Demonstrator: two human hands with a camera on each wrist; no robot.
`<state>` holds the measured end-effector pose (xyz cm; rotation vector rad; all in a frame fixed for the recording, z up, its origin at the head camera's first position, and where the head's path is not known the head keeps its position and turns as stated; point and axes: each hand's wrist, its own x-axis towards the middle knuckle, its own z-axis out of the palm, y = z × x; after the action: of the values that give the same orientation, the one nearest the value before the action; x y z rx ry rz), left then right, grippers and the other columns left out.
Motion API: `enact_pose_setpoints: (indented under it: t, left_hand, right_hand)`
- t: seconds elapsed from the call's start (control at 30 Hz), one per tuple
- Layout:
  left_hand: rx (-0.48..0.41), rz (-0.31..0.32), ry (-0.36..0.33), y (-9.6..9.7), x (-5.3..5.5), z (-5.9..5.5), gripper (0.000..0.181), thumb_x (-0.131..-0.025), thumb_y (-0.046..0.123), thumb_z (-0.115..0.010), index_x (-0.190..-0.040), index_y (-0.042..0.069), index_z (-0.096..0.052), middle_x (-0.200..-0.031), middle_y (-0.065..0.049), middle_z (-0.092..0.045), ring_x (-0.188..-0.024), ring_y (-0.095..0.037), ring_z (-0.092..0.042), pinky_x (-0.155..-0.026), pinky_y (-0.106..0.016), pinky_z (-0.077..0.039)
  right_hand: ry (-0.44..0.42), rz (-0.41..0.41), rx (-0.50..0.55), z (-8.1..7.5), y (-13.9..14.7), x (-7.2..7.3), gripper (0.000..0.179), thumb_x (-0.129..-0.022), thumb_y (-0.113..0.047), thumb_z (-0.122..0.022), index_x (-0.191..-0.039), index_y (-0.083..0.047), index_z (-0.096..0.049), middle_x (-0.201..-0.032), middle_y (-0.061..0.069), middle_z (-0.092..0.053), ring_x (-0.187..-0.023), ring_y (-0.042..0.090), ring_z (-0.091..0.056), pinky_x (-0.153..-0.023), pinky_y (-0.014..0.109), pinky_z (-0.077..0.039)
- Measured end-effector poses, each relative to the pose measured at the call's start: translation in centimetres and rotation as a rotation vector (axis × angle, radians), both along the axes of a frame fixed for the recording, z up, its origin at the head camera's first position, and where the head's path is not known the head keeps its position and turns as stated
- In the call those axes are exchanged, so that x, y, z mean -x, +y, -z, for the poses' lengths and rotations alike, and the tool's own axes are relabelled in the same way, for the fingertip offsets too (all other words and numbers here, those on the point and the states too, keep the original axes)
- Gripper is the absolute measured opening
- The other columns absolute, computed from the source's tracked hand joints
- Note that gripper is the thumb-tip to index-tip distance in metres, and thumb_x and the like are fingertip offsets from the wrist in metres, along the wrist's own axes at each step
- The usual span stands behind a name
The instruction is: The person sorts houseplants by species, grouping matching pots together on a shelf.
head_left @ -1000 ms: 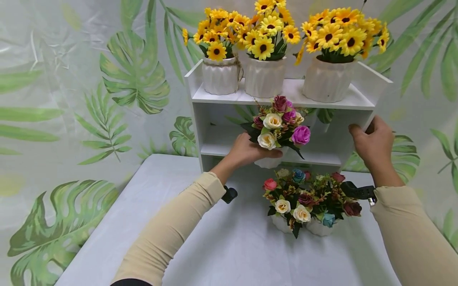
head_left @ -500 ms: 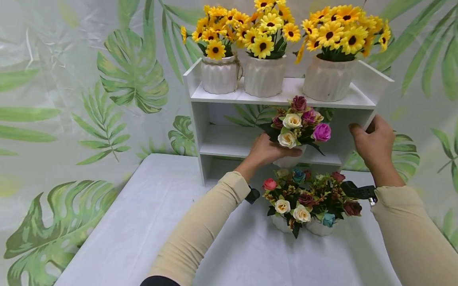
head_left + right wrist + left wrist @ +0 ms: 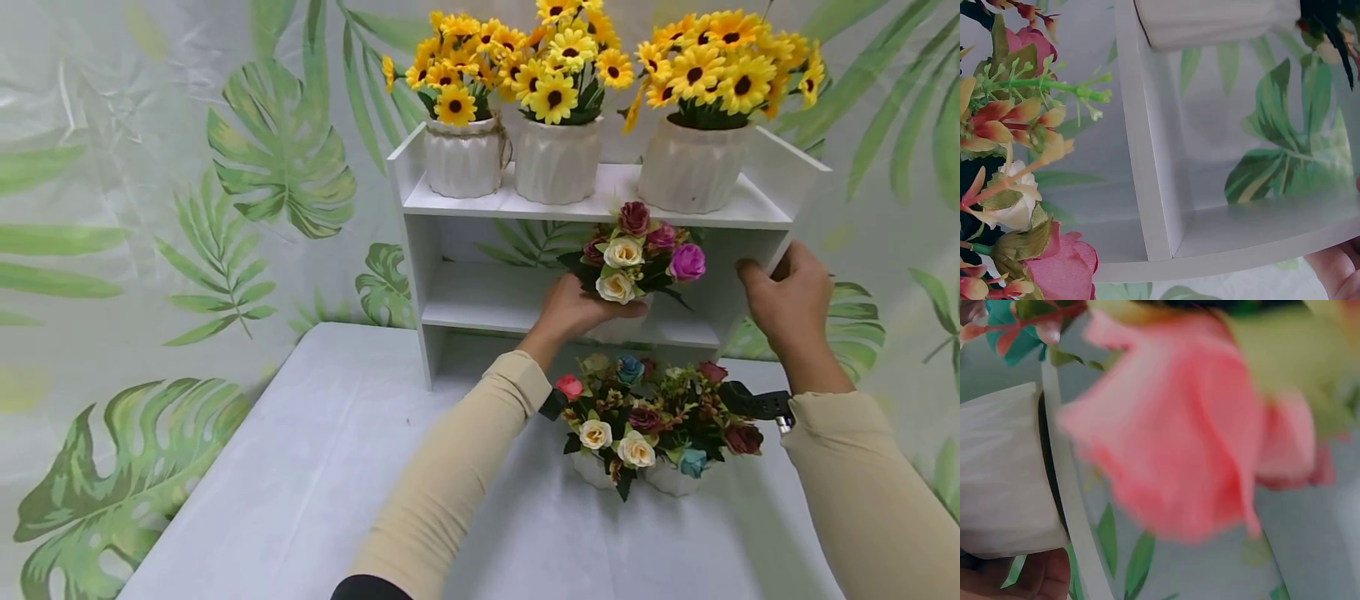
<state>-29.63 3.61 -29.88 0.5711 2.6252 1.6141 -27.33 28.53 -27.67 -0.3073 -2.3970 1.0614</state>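
From the head view we see the left hand [image 3: 573, 310] gripping a white pot of roses [image 3: 637, 254] at the middle level of the white shelf [image 3: 600, 204] — the right hand [image 3: 787, 308] clasps the shelf's right side panel. Two more rose pots [image 3: 645, 421] stand on the table [image 3: 300, 467].

Left wrist: a blurred pink rose [image 3: 1172, 431] fills the frame; fingers [image 3: 1035, 581] sit under the pot.

Right wrist: shelf boards, with fingertips [image 3: 1335, 272] at the edge.

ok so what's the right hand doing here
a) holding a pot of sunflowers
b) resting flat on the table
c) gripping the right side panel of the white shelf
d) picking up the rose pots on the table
c: in the head view the right hand curls round the right side panel of the white shelf, while the left hand holds the pot of roses at the middle shelf.
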Motion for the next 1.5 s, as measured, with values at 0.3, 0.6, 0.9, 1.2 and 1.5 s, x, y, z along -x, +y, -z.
enact_pose_setpoints:
  t: [0.3,0.6,0.9,1.2,1.5]
  left_hand:
    - [-0.005,0.027,0.01,2.0,0.6,0.4,0.084,-0.081,0.038,-0.081,-0.152,0.025,-0.038,-0.15,0.003,-0.052,-0.134,-0.014,-0.053,-0.103,-0.027,-0.049]
    - [-0.071,0.055,0.061,3.8,1.6,0.5,0.084,-0.079,0.033,-0.084,-0.15,0.024,-0.041,-0.147,0.003,-0.053,-0.133,-0.012,-0.054,-0.106,-0.024,-0.046]
    - [-0.057,0.053,-0.039,4.3,2.1,0.5,0.082,-0.081,0.038,-0.081,-0.151,0.025,-0.04,-0.147,0.002,-0.053,-0.132,-0.015,-0.054,-0.106,-0.029,-0.047]
    - [-0.111,0.059,-0.027,5.1,2.3,0.8,0.084,-0.083,0.035,-0.08,-0.153,0.026,-0.035,-0.151,0.002,-0.048,-0.136,-0.014,-0.05,-0.109,-0.028,-0.044]
    - [-0.028,-0.011,0.009,5.6,1.7,0.5,0.082,-0.085,0.042,-0.076,-0.153,0.024,-0.035,-0.149,-0.001,-0.05,-0.134,-0.017,-0.053,-0.106,-0.03,-0.048]
  right_hand:
    - [0.026,0.008,-0.001,0.4,0.4,-0.2,0.052,-0.096,-0.036,-0.052,-0.136,-0.004,-0.053,-0.131,0.022,-0.062,-0.096,0.012,-0.065,-0.064,0.008,-0.043]
    - [0.048,0.036,0.008,0.0,0.5,-0.1,0.048,-0.093,-0.036,-0.057,-0.129,-0.004,-0.057,-0.107,0.006,-0.062,-0.071,-0.015,-0.042,-0.06,0.004,-0.036]
    - [0.053,0.037,0.006,0.0,0.2,-0.2,0.048,-0.093,-0.037,-0.056,-0.128,-0.003,-0.058,-0.107,0.008,-0.062,-0.071,-0.015,-0.042,-0.061,0.005,-0.036]
    - [0.038,0.034,0.0,0.1,0.4,-0.2,0.048,-0.094,-0.037,-0.054,-0.128,-0.003,-0.057,-0.099,0.0,-0.059,-0.07,-0.013,-0.042,-0.059,0.007,-0.037]
    - [0.061,0.014,0.005,0.1,0.3,0.0,0.046,-0.093,-0.035,-0.055,-0.125,-0.003,-0.059,-0.093,-0.008,-0.059,-0.07,-0.014,-0.043,-0.059,0.006,-0.037]
